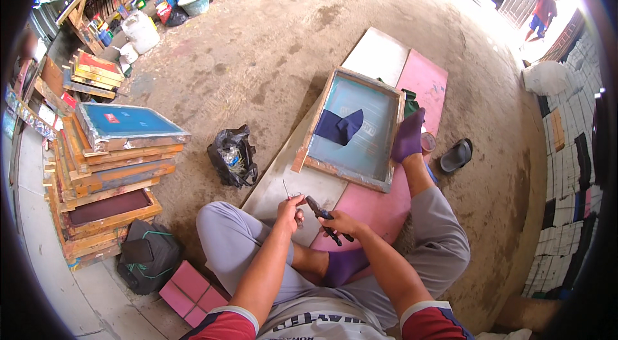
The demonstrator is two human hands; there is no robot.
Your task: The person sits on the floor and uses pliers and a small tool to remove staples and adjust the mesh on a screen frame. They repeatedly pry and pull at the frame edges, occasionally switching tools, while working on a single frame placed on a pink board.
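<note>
My left hand (291,213) is closed round a tool with a slim metal shaft (286,187), which points up and away; its handle is hidden in the fingers. In my right hand (342,224) is a dark plier-like tool (318,209) with two handles, its front end close to the left hand's fingertips. Beyond both hands, a wooden screen-printing frame (394,140) with blue-grey mesh lies tilted on the boards. A folded navy cloth (339,128) rests on the mesh. My foot in a purple sock (408,136) lies against the frame's right side.
Pink and white boards (370,208) lie under the frame. An opened black plastic bag (233,156) stands left of them. Several stacked frames (129,163) rise at the left, beside a dark bag (148,256). A grey sandal (456,155) lies right. Far off, a person (543,15) stands by the doorway.
</note>
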